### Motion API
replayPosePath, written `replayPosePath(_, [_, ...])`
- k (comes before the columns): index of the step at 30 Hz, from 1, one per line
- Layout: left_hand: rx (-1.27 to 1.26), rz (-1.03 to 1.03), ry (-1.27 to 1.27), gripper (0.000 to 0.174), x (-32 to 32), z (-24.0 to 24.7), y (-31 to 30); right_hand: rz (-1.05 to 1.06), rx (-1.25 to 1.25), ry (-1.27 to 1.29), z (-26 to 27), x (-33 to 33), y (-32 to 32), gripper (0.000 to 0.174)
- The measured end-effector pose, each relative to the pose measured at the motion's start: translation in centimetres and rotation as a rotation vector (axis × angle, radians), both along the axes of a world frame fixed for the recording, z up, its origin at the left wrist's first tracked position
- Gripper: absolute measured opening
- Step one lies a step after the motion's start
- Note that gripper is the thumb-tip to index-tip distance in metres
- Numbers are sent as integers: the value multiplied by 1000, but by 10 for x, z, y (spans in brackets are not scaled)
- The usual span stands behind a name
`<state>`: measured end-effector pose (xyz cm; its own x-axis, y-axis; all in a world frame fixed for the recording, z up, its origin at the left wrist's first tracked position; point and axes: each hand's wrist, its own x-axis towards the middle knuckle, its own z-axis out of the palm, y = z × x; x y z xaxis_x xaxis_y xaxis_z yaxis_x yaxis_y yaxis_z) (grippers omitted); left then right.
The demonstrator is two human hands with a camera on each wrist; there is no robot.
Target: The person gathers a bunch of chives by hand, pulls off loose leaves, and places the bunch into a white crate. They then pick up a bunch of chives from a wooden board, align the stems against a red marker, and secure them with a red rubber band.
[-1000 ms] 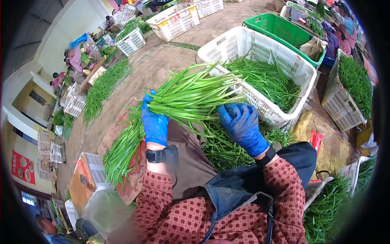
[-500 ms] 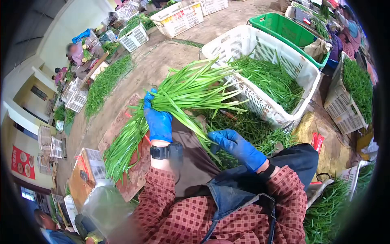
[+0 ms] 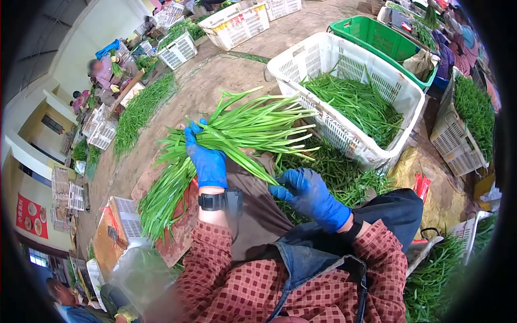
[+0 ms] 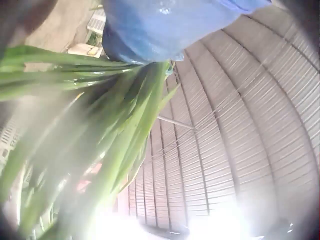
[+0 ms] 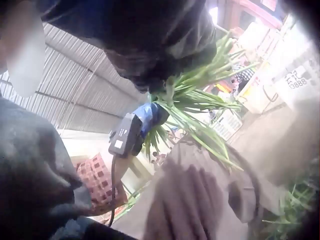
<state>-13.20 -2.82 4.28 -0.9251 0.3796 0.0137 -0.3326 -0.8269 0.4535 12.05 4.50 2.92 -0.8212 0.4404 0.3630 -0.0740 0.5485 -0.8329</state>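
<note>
A thick bunch of green chives (image 3: 253, 126) fans out in front of me, its pale cut ends to the right and its leaf tips drooping to the left. My blue-gloved left hand (image 3: 209, 164) grips it around the middle. In the left wrist view the blue glove (image 4: 160, 30) covers part of the long leaves (image 4: 125, 115). My right hand (image 3: 312, 196), in a smudged blue glove, pinches the ends of a few stalks (image 3: 258, 169) angled down from the bunch. Dark against the light in the right wrist view, the right glove (image 5: 165, 45) overlaps the bunch (image 5: 192, 107).
Loose chives (image 3: 344, 180) lie in a heap beyond my right hand. Behind it stands a white crate (image 3: 371, 153) holding more greens, with a green crate (image 3: 371, 37) beyond. Another filled crate (image 3: 455, 145) is at the right. A boxlike stand (image 3: 107, 231) is at left.
My right hand has come down and left from the cut ends to a few stalks, which now slant apart from the bunch. The left hand keeps its grip.
</note>
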Motion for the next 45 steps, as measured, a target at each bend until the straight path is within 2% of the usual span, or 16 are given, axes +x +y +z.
replayPosePath(3, [-37, 23, -5, 14, 1, 2, 1, -207, 393, -5, 0, -1, -4, 17])
replayPosePath(6, [-29, 28, 35, 15, -9, -7, 0, -50, 98, -8, -13, -3, -4, 24])
replayPosePath(8, [-60, 10, 109, 14, -6, -6, -3, 139, -747, -74, -23, -4, -4, 20])
replayPosePath(11, [-46, -61, 88, 12, -17, -15, -10, 70, -1004, 109, -26, -12, -4, 18])
replayPosePath(18, [-41, -260, 48, 12, -25, -30, -20, -78, -976, 454, -17, 4, 10, 14])
replayPosePath(24, [-27, -259, 58, 16, -18, -18, -23, -284, -802, 245, -54, 70, 85, 15])
replayPosePath(25, [-143, -222, 73, 18, -17, -15, -24, -248, -490, -118, -55, 81, 100, 17])
replayPosePath(26, [-141, -228, 76, 18, -17, -16, -24, -254, -488, -114, -58, 86, 101, 17])
replayPosePath(28, [-78, -140, 134, 20, -24, -21, -25, -295, 529, -516, -42, 91, 95, 25])
replayPosePath(29, [-61, -231, 119, 19, -32, -25, -29, -220, -83, -180, -71, 77, 103, 37])
replayPosePath(31, [-141, -85, 191, 25, -27, -28, -23, -154, -649, -4, -5, 51, 82, 41])
replayPosePath(32, [-216, 67, 268, 32, -24, -27, -18, -162, -652, 5, 0, 40, 80, 41])
replayPosePath(36, [-149, -63, 299, 12, -15, -13, -10, 104, -909, -16, 6, 12, 69, 30])
replayPosePath(41, [-111, -56, 284, 6, -2, -2, -14, 68, -1043, 54, -13, 11, 69, 16])
replayPosePath(44, [90, -319, 380, 17, -28, -24, -25, 84, -1030, 47, -18, 17, 73, 21])
replayPosePath(45, [-45, -189, 340, 21, -17, -16, -24, 51, -977, -27, -14, 20, 72, 21])
